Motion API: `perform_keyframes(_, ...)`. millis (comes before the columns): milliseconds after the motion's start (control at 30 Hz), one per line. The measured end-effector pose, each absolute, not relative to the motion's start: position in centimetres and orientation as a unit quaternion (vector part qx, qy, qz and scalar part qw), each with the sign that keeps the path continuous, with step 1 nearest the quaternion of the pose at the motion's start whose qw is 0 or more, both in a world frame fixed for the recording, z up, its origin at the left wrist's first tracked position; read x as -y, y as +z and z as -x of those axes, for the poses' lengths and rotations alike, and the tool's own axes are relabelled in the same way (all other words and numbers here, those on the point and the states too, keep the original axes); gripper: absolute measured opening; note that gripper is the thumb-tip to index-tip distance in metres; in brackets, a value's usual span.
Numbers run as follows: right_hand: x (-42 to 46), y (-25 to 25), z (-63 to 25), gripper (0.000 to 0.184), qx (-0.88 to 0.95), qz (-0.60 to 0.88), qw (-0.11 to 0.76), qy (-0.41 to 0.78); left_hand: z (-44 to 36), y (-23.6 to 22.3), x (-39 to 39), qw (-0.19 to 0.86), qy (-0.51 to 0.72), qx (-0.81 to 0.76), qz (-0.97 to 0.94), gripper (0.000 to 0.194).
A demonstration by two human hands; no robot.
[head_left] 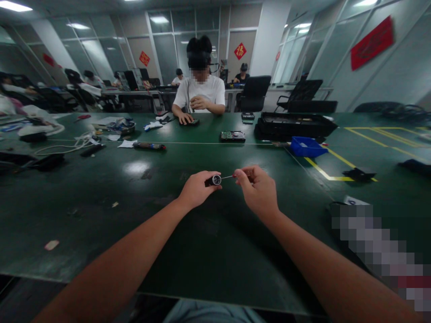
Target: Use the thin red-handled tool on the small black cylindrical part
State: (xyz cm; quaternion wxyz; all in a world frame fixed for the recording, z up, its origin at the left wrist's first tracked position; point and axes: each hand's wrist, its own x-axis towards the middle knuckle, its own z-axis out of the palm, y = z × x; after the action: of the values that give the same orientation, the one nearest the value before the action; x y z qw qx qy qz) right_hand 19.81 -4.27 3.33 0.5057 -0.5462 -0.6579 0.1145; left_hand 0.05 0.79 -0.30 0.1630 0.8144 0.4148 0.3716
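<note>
Between the thumb and fingers of my left hand (199, 187) is a small black cylinder (215, 180), its round, silver-rimmed end turned toward me and to the right. My right hand (256, 188) pinches what looks like a thin screwdriver (228, 177), with a bit of red at the fingertips. Its slim metal shaft points left, and the tip is at or very near the cylinder's rim; I cannot tell whether they touch. Most of the screwdriver's handle is hidden in my fingers. Both hands are held over the green table (202, 251).
Across the table a person (200, 92) handles a dark hard drive (191, 122). Another hard drive (233, 136) lies nearer. Right of it are a black tray (296, 128) and a blue bin (308, 147). A tubular tool (149, 146) and a white cable (72, 146) lie left.
</note>
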Motion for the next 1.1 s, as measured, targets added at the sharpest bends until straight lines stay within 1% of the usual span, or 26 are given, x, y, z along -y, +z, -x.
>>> perform_keyframes(67, 4.4, 3.4, -19.8, 0.024, 0.673, 0.543, 0.491, 0.103, -0.1, -0.3, -0.8, 0.161, 0.367, -0.418, -0.815, 0.040)
perform_keyframes(200, 4.6, 3.2, -19.7, 0.017, 0.698, 0.497, 0.499, 0.129, -0.1, -0.3, -0.8, 0.161, 0.363, -0.427, -0.812, 0.040)
perform_keyframes(267, 4.6, 3.0, -19.7, 0.019, 0.706, 0.493, 0.489, 0.140, -0.1, -0.4, -0.8, 0.163, 0.359, -0.432, -0.811, 0.040)
perform_keyframes(333, 4.4, 2.8, -19.6, 0.020, 0.691, 0.494, 0.502, 0.162, -0.1, -0.5, -0.8, 0.165, 0.354, -0.436, -0.811, 0.040)
perform_keyframes(433, 3.6, 2.1, -19.4, 0.018, 0.607, 0.474, 0.583, 0.258, -0.1, -0.6, -0.9, 0.166, 0.359, -0.447, -0.803, 0.040)
perform_keyframes(533, 2.3, 1.2, -19.4, 0.022, 0.514, 0.447, 0.633, 0.368, -0.1, -0.4, -0.9, 0.163, 0.362, -0.441, -0.805, 0.041)
perform_keyframes(600, 1.5, 0.8, -19.8, 0.022, 0.434, 0.430, 0.659, 0.439, -0.1, -0.2, -0.9, 0.158, 0.368, -0.415, -0.817, 0.040)
perform_keyframes(667, 0.9, 0.4, -20.2, 0.023, 0.384, 0.426, 0.653, 0.494, 0.0, 0.0, -0.9, 0.143, 0.375, -0.404, -0.822, 0.039)
perform_keyframes(733, 0.6, 0.3, -20.7, 0.024, 0.381, 0.444, 0.653, 0.481, 0.0, -0.1, -1.0, 0.134, 0.364, -0.429, -0.816, 0.038)
perform_keyframes(833, 0.7, 0.1, -20.9, 0.023, 0.436, 0.475, 0.649, 0.403, 0.0, -0.4, -1.2, 0.143, 0.337, -0.442, -0.819, 0.039)
perform_keyframes(1100, 2.2, 1.2, -20.3, 0.025, 0.557, 0.475, 0.619, 0.283, 0.1, -0.6, -1.2, 0.144, 0.345, -0.422, -0.826, 0.039)
